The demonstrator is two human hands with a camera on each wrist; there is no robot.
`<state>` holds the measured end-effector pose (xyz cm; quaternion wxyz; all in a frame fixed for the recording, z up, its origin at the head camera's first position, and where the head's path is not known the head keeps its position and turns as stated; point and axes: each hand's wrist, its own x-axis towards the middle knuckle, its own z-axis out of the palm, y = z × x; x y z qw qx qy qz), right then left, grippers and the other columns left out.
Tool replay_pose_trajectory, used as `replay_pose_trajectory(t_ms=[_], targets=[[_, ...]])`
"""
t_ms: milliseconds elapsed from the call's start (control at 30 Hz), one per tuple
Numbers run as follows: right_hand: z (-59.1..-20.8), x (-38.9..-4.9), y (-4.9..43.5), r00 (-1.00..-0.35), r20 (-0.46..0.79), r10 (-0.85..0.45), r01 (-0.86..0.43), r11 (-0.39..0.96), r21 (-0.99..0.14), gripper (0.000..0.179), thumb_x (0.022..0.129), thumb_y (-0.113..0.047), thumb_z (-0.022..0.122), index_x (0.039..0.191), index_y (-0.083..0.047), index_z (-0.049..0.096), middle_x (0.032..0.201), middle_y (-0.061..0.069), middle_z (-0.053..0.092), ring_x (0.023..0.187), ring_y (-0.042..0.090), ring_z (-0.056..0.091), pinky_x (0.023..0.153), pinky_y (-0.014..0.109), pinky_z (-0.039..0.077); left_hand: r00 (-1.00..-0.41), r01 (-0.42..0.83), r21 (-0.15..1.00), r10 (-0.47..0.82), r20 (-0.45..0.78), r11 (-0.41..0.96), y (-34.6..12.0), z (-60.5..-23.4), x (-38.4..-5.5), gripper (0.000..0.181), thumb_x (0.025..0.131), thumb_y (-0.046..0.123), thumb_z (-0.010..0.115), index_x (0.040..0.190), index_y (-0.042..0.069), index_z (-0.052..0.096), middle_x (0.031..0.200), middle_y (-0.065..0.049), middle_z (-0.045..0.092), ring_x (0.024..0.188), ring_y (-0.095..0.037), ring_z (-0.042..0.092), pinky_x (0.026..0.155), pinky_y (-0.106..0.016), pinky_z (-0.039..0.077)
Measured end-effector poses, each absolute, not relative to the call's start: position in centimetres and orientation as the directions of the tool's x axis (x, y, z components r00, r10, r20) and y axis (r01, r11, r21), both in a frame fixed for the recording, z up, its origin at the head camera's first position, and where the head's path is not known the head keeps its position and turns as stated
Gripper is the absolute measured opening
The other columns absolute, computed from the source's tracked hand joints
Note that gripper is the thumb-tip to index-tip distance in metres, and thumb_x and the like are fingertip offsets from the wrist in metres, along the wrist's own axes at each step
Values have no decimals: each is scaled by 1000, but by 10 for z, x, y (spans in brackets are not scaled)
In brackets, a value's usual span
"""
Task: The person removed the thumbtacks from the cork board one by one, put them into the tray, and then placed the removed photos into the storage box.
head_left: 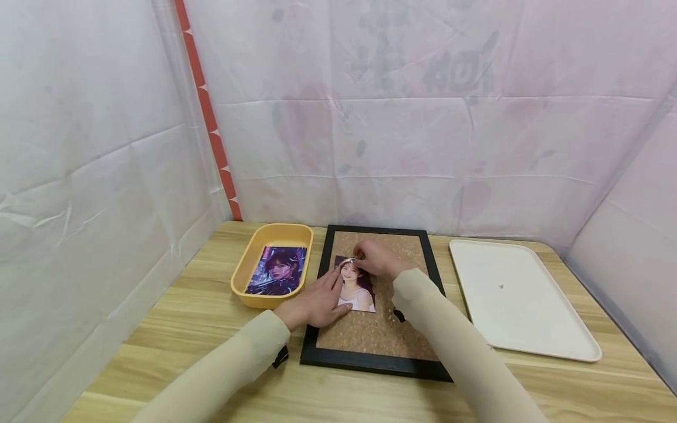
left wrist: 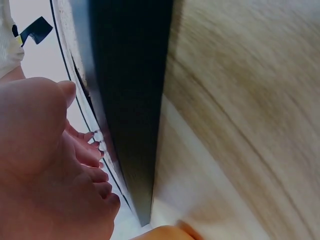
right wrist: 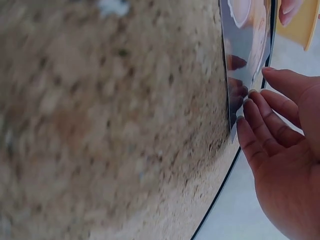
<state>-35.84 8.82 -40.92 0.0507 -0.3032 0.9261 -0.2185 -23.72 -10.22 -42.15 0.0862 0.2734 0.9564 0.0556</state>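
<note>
A portrait photo [head_left: 359, 296] lies on the cork board [head_left: 351, 335], which has a black frame. My left hand [head_left: 319, 298] rests along the photo's left side, fingers straight and thumb over its lower edge. At the photo's top, my right hand [head_left: 376, 258] pinches a small clear pin [left wrist: 98, 136] between thumb and fingers, low over the print. In the right wrist view the other fingertips [right wrist: 241, 120] are right at the glossy photo's edge; the pin is mostly hidden by the fingers.
Left of the board stands a yellow tray [head_left: 240, 273] holding another picture, an illustrated figure [head_left: 280, 270]. On the right lies a white tray [head_left: 529, 311] with a few tiny items [head_left: 501, 286] on it. White cloth walls [head_left: 402, 129] enclose the wooden table [head_left: 174, 335].
</note>
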Motion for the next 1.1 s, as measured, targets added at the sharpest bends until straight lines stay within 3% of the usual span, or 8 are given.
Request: replay_pose_trajectory(t_ms=[467, 767, 1100], targets=[[-418, -361, 73, -855, 80, -512, -504, 785, -360, 9, 96, -9, 69, 93, -1, 74, 82, 7, 69, 74, 19, 62, 73, 37, 55, -854, 468, 132, 486, -186, 874, -100, -425, -241, 76, 109, 46, 41, 159, -8, 21, 169, -24, 13, 156, -36, 15, 126, -45, 18], [-423, -361, 67, -866, 112, -487, -497, 816, -297, 19, 93, -7, 69, 75, -6, 70, 67, 2, 62, 63, 18, 56, 60, 32, 49, -855, 469, 57, 469, -219, 881, -97, -422, -241, 76, 109, 49, 39, 159, -7, 23, 169, -23, 15, 156, -34, 17, 125, -42, 20], [-422, -360, 63, -852, 97, -515, -524, 827, -203, 31, 94, -4, 65, 65, -10, 60, 62, 1, 55, 65, 20, 49, 66, 36, 48, -856, 472, 21, 463, -230, 882, -95, -421, -240, 77, 109, 50, 38, 160, -5, 21, 169, -21, 14, 157, -31, 16, 125, -41, 21]])
